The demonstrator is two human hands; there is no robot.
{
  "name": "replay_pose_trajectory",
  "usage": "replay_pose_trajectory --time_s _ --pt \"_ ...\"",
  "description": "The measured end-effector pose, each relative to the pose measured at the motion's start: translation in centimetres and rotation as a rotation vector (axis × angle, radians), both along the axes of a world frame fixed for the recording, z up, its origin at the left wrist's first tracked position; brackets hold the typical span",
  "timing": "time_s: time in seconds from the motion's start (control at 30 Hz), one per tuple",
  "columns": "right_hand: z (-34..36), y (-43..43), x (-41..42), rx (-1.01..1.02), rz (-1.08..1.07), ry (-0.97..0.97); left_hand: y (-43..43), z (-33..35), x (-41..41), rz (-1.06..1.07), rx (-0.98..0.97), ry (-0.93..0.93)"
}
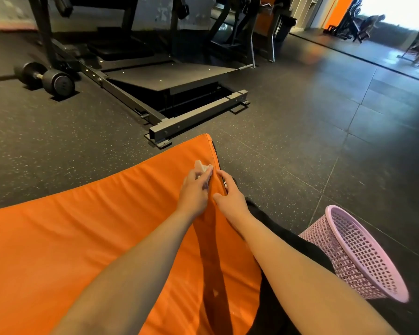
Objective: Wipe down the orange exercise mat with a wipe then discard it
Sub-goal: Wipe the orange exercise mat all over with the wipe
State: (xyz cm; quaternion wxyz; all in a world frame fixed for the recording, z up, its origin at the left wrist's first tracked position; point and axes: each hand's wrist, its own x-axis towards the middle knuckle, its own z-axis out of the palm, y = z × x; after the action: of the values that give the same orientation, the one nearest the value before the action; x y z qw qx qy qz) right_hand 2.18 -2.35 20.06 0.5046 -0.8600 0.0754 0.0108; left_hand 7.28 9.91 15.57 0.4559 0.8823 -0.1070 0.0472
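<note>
Exercise mat (94, 226): orange, padded, faintly wrinkled, flat on the floor, lower left to centre of frame.
Wipe (203, 166): white, crumpled, held by the left hand (195, 192) against the mat's far right edge, centre frame.

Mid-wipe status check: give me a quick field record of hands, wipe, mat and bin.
left hand: holds wipe against mat near its far right corner
right hand: touches mat's right edge
wipe: white, crumpled
mat: orange, on dark floor
basket: pink mesh, on floor right of mat
</note>
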Motion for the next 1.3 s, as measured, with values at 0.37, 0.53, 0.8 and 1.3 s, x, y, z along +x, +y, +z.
replay_pose_trajectory --time_s 0.37,0.53,0.8,1.3 --pt "-1.2 0.6 0.6 0.060 -0.126 -0.021 -0.7 1.4 0.2 0.023 -0.019 -0.043" --pt "-1.4 0.0 1.3 0.170 -0.112 0.066 0.8 0.4 0.4 0.122 0.072 0.018" --pt "-0.7 -0.1 1.2 0.115 0.073 0.042 0.1 0.8 -0.7 0.010 0.028 -0.079" --pt "-0.8 0.3 2.5 0.163 -0.069 0.028 0.4 1.2 0.7 -0.040 0.013 -0.080"
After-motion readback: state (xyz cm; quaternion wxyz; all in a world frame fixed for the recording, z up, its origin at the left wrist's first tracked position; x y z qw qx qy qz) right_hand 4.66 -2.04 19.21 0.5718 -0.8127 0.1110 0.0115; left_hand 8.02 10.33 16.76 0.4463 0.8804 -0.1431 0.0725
